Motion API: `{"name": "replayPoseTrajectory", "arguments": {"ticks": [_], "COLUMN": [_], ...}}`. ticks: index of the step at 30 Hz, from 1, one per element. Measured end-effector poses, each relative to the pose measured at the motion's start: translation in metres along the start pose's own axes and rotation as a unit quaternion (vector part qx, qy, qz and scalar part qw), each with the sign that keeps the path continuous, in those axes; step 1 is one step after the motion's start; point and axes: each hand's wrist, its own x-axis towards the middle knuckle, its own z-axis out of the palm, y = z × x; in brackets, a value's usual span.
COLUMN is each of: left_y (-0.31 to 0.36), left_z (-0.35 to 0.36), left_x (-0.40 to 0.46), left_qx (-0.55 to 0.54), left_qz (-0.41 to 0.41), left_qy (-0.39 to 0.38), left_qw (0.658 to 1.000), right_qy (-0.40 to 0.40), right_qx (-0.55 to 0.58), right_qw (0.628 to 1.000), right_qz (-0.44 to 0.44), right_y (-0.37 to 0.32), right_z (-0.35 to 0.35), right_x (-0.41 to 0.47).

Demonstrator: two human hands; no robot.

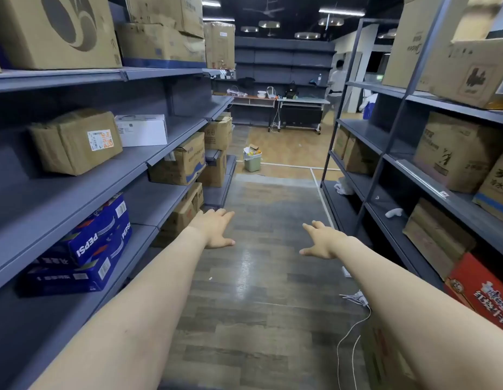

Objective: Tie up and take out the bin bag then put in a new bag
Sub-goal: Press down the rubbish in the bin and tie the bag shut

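A small pale green bin stands on the floor at the far end of the aisle, by the corner of the left shelving. A whitish bin bag lines it, and rubbish, some of it yellow and orange, heaps above the rim. My left hand and my right hand are stretched forward over the wooden floor, palms down, fingers spread, holding nothing. Both hands are far short of the bin.
Grey shelving with cardboard boxes and blue Pepsi cartons lines the left; a second rack with boxes lines the right. A white cable trails on the floor at right. Tables and a person are at the far back.
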Motion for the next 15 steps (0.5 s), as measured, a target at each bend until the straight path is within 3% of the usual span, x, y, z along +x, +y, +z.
{"name": "replayPoseTrajectory", "arguments": {"ticks": [15], "left_y": [0.033], "left_z": [-0.012], "left_x": [0.166], "left_qx": [0.008], "left_qz": [-0.03], "left_qy": [-0.009], "left_qw": [0.999], "right_qy": [-0.004], "right_qx": [-0.003], "right_qw": [1.0], "right_qz": [0.017], "right_y": [0.112], "right_z": [-0.031], "right_x": [0.143]}}
